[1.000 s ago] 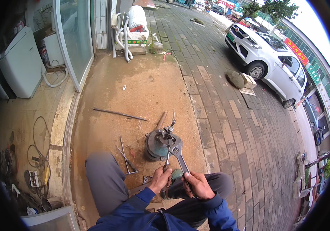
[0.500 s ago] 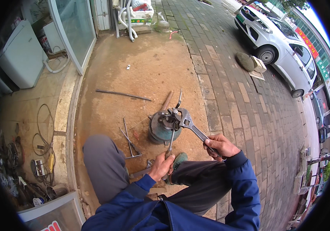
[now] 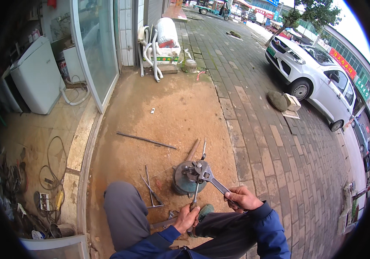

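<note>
- Nearest the camera, a seated person in a blue jacket and grey trousers works on the ground between their knees.
- The left hand is wrapped closed around the handle of a thin tool, probably a screwdriver, though the shaft is too small to be sure. The shaft runs up and away from this fist to the workpiece.
- Just right of that fist, the right hand is clenched on the end of the handle of an adjustable wrench.
- From the right fist, the wrench slants up and left; its head sits on top of a round greenish metal part, which rests on bare dirt just beyond both hands.
- To turn this well, it looks wise to keep the wrench jaws fully seated on the fitting, pull smoothly, and hold the thin tool steady so the part does not spin.
- Left of the hands, thin metal rods lie on the dirt; further off lies a long rod.
- Far beyond, a brick pavement leads to a parked white car; far left stands a white appliance.
</note>
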A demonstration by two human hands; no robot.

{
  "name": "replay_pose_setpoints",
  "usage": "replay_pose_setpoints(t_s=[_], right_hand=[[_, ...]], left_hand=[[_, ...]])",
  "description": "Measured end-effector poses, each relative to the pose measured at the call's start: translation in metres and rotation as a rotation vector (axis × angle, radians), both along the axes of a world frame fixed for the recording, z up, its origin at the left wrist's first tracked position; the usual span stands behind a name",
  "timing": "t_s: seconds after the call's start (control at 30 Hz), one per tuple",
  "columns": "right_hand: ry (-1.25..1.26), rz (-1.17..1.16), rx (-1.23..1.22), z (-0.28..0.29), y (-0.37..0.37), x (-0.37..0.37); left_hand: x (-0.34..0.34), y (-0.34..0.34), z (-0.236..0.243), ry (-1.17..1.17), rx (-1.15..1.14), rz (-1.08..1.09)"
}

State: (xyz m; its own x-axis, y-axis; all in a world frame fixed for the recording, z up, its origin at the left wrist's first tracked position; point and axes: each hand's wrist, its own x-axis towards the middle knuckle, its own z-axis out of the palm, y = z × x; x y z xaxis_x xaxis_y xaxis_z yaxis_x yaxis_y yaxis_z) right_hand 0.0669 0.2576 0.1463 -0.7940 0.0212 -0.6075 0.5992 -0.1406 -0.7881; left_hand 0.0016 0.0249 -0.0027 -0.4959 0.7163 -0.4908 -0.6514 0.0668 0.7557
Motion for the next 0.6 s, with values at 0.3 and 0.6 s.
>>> replay_pose_setpoints(t_s=[0.3,0.6], right_hand=[[0.285,-0.889,-0.157,-0.049,-0.222,-0.040],[0.224,-0.646,-0.157,-0.029,-0.178,-0.003]], left_hand=[[0.008,0.008,0.000,0.008,0.066,0.031],[-0.005,0.003,0.002,0.066,0.065,-0.040]])
